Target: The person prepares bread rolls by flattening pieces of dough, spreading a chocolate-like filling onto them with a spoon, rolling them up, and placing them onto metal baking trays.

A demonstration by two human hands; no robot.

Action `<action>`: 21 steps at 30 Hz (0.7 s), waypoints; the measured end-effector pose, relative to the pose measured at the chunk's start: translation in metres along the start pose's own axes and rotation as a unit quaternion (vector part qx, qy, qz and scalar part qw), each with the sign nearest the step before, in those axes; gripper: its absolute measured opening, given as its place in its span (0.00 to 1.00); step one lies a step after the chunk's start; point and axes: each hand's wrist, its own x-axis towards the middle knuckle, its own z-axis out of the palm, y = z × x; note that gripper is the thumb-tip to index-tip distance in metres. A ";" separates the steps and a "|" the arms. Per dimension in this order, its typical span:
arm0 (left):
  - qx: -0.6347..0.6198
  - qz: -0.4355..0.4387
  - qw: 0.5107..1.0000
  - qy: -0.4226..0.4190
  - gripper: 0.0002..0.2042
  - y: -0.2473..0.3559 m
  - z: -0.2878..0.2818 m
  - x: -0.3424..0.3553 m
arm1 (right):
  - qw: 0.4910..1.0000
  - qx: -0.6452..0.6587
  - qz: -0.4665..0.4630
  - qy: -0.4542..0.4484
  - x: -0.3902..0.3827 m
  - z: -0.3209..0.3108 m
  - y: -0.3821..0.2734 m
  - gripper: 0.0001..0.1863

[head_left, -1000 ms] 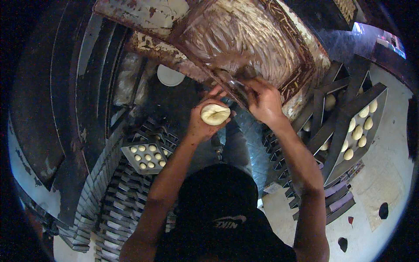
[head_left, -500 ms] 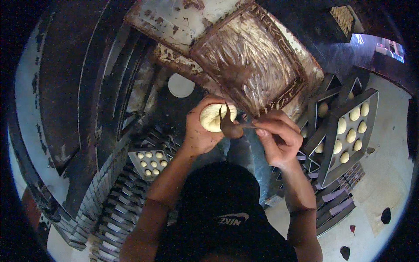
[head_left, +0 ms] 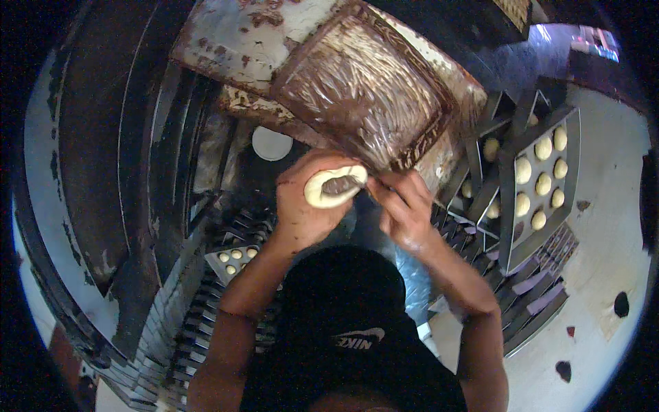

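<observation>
My left hand (head_left: 309, 213) is wrapped round a pale, round bun (head_left: 316, 196), its opening facing up. Dark brown chocolate spread (head_left: 340, 185) fills that opening. Close against the bun's right edge is my right hand (head_left: 405, 206), its fingers pinched on a thin spreading tool. Most of the tool is hidden by the fingers or blurred, and its tip lies at the bun's opening. Just beyond both hands is a large tray (head_left: 443, 103) smeared with chocolate spread.
A white round lid or disc (head_left: 272, 143) lies beyond my left hand. Stacked metal trays with pale dough balls (head_left: 543, 148) stand tilted at the right. A smaller tray of dough balls (head_left: 237, 254) sits at the lower left, above dark racks. A dark rack-like structure (head_left: 103, 172) runs along the left.
My right hand has moved left to the bun, and the lump of spread on the tool is now in the bun's opening. The bun has tilted slightly. The whole view has shifted.
</observation>
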 end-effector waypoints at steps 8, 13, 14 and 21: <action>-0.063 -0.082 0.994 0.040 0.23 -0.018 -0.010 -0.011 | 0.943 -0.120 0.233 0.202 -0.155 0.074 0.164 0.12; 0.007 0.076 0.996 -0.036 0.21 0.013 0.032 -0.006 | 0.902 0.019 0.314 0.296 -0.120 0.056 0.109 0.13; 0.018 0.103 0.993 -0.055 0.21 0.028 0.045 -0.004 | 0.850 0.217 0.394 0.275 -0.110 0.038 0.070 0.16; 0.144 0.147 0.969 -0.134 0.20 0.104 0.173 -0.039 | 0.641 0.570 0.372 0.356 -0.142 -0.111 -0.026 0.08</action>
